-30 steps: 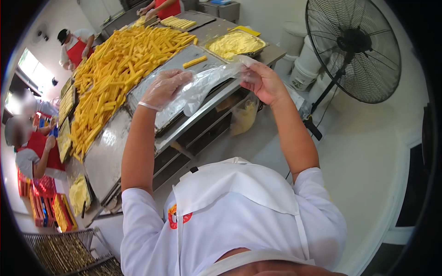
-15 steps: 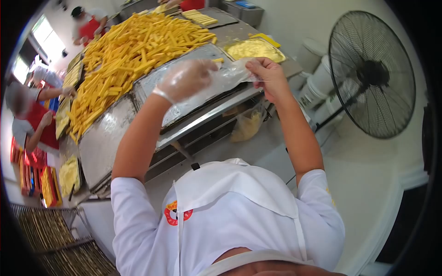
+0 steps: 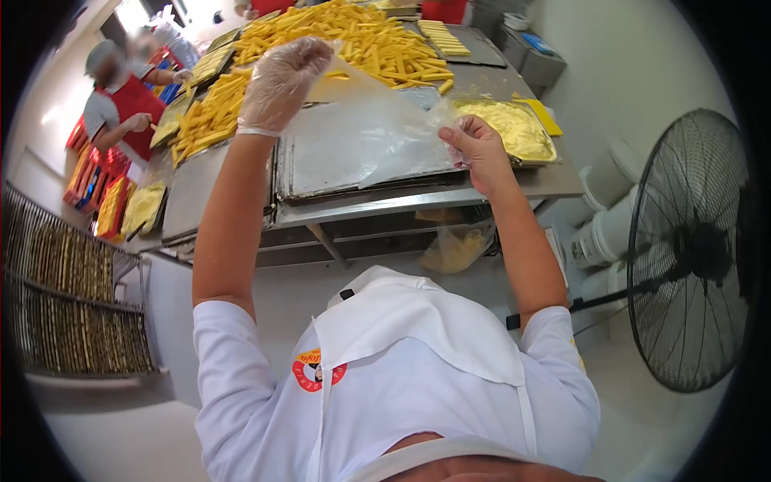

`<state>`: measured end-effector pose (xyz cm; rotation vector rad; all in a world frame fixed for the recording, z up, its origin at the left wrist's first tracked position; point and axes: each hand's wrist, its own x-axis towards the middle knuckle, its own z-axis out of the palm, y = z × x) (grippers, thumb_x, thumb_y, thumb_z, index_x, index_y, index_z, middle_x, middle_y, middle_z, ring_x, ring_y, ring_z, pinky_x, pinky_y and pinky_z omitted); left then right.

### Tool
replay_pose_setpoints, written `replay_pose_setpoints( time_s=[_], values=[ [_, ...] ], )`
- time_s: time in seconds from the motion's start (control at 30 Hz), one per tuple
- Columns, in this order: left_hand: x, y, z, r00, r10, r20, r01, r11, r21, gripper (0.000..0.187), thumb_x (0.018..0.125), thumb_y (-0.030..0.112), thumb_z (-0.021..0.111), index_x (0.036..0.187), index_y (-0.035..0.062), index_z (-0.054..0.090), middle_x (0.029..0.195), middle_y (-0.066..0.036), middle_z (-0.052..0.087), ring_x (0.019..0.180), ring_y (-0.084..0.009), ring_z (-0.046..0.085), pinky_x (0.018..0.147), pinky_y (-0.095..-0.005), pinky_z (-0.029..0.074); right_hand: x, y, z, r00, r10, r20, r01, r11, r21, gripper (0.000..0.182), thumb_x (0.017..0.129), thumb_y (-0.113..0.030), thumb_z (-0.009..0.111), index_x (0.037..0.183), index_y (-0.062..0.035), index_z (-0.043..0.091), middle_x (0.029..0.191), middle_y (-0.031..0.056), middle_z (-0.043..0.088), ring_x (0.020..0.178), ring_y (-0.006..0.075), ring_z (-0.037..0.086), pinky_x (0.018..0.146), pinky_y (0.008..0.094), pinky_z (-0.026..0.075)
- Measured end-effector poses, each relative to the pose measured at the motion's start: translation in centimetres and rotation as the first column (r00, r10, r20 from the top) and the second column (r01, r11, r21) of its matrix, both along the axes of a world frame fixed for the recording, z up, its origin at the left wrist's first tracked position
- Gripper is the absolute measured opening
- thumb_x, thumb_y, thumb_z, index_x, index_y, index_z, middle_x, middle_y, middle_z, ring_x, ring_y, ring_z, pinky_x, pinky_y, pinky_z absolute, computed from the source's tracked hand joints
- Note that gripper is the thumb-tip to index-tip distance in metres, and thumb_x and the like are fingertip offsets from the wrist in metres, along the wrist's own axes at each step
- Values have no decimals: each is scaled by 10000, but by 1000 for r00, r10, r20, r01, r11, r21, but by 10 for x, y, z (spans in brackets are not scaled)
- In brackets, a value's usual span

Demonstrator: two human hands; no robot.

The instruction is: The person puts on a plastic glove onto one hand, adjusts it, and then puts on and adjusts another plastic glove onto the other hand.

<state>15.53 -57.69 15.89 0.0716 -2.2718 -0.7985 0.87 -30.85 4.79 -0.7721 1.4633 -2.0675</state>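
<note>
My left hand (image 3: 281, 87) wears a thin clear plastic glove and is raised above the metal trays, its fingers closed on one end of another clear plastic glove (image 3: 393, 120). That film stretches see-through across to my right hand (image 3: 480, 154), which is bare and pinches the bunched other end between thumb and fingers. The outline of the film is too transparent to make out fully. Beneath it lies a flat metal tray (image 3: 325, 157). A heap of yellow dough sticks (image 3: 361, 40) rises behind my hands.
A tray of pale yellow mash (image 3: 510, 128) stands at the table's right corner. The fan (image 3: 691, 249) is to my right, near white buckets (image 3: 598, 241). A co-worker in a red apron (image 3: 132, 108) works at the left. A rack (image 3: 76, 289) stands at lower left.
The view has turned left. My left hand has risen and moved away from my right, drawing the plastic glove out wider. The right hand keeps its pinch.
</note>
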Motion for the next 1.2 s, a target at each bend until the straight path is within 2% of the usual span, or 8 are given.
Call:
replay_pose_setpoints(
  time_s=[0.33, 0.47, 0.63, 0.73, 0.83, 0.97, 1.13, 1.2],
  values=[
    [45, 3, 26, 979, 192, -66, -200, 969, -147, 172, 949, 125, 625, 1058, 4, 682, 924, -42, 689, 914, -105, 634, 839, -269, 496, -18, -15, 23, 994, 97, 44, -93, 992, -88, 351, 792, -55, 803, 1081, -114, 614, 858, -28, 641, 743, 71, 618, 583, 207, 452],
    [66, 12, 28, 983, 179, -40, -184, 960, -213, 192, 926, 178, 645, 1022, 15, 683, 872, -91, 700, 823, -182, 663, 797, -306, 510, -21, -10, 41, 969, -22, -245, -28, 980, -196, 469, 794, 35, 757, 1216, -94, 600, 1021, 7, 664, 880, 77, 610, 708, 235, 494],
    [105, 40, 39, 977, 207, 43, -167, 882, -441, 557, 813, 391, 754, 1248, 69, 619, 1280, -149, 629, 1235, -265, 567, 1039, -358, 423, 27, -3, 57, 604, -229, -763, 67, 969, -238, 500, 789, 68, 720, 1252, -81, 603, 1050, 38, 635, 842, 120, 575, 724, 258, 490],
    [83, 79, 52, 996, 8, -89, -35, 953, -301, 559, 818, 409, 728, 1250, 70, 616, 1187, -147, 676, 1124, -305, 631, 958, -376, 479, 49, -18, 66, 568, -107, -816, -23, 989, -145, 544, 760, 93, 706, 1262, -93, 608, 1061, 60, 630, 841, 151, 579, 719, 261, 486],
    [69, 130, 70, 856, 204, 475, -78, 959, -272, 515, 842, 415, 652, 1188, 33, 656, 1050, -158, 699, 992, -265, 667, 853, -360, 495, 59, -33, 61, 576, -4, -817, -73, 996, -56, 578, 757, 93, 698, 1291, -93, 579, 1098, 59, 632, 881, 148, 592, 737, 264, 496],
    [47, 81, -1, 842, 182, 507, -49, 963, -265, 340, 880, 339, 620, 940, 12, 687, 776, -106, 677, 708, -226, 631, 681, -358, 488, 63, -39, 43, 777, 72, -626, -129, 990, -47, 698, 726, 23, 773, 1361, -105, 514, 1168, 47, 630, 1000, 163, 611, 864, 301, 484],
    [81, 54, -51, 885, 152, 440, -233, 963, 136, 261, 905, 280, 600, 891, 31, 675, 739, -27, 604, 680, -125, 553, 633, -300, 455, 19, -3, 15, 956, 59, -287, -141, 951, -274, 194, 918, -225, 680, 1005, -57, 634, 913, 79, 643, 929, 191, 594, 958, 334, 410],
    [101, 49, -57, 934, 41, 355, -184, 907, 379, 259, 920, 273, 592, 880, 23, 646, 754, 20, 515, 701, -69, 475, 627, -253, 414, -35, 47, 35, 994, -94, -58, 59, 893, -447, 460, 1021, -345, 540, 627, -108, 509, 624, 38, 484, 706, 178, 496, 793, 324, 404]
  ],
)
